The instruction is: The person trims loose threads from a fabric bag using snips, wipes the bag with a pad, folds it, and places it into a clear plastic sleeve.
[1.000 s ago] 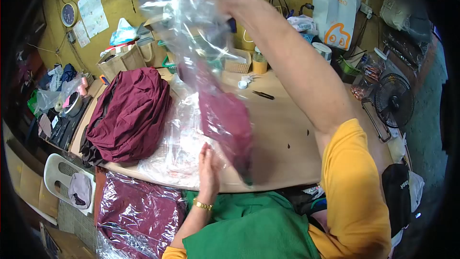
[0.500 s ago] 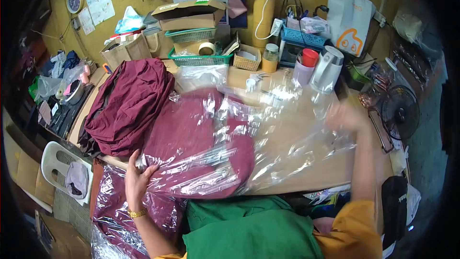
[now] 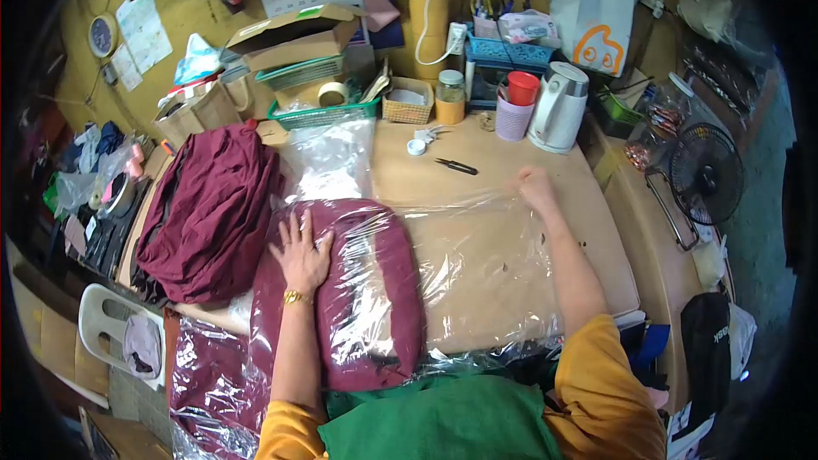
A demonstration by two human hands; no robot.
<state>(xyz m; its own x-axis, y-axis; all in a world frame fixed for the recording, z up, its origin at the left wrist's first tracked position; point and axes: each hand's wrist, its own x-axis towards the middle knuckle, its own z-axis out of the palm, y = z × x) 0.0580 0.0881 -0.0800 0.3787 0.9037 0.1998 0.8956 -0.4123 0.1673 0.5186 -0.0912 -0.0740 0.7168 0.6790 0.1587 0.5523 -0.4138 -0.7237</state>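
A folded maroon garment [image 3: 398, 290] lies on the table inside a clear plastic bag [image 3: 481, 268], whose unfilled part stretches to the right. My left hand [image 3: 302, 255] rests flat over the garment's left part, fingers spread. At the bag's far right corner, my right hand [image 3: 535, 187] is closed in a fist on the plastic edge. Beside my left hand sits a heap of maroon cloth [image 3: 213, 213]. Another sheet of clear plastic [image 3: 332, 158] lies beyond the garment. Small black thread snips [image 3: 457, 167] are on the table past the bag.
Along the back stand a green basket [image 3: 324, 117], a jar [image 3: 450, 98], a lilac cup [image 3: 514, 122] and a white kettle [image 3: 560, 111]. A fan [image 3: 705, 172] is at the right. A white plastic chair [image 3: 95, 324] and bagged maroon cloth [image 3: 204, 366] are at the left.
My left hand has moved from the near left edge onto the garment and flattened. My right hand has moved left with the plastic. The bag lies flatter, and the snips have come into sight.
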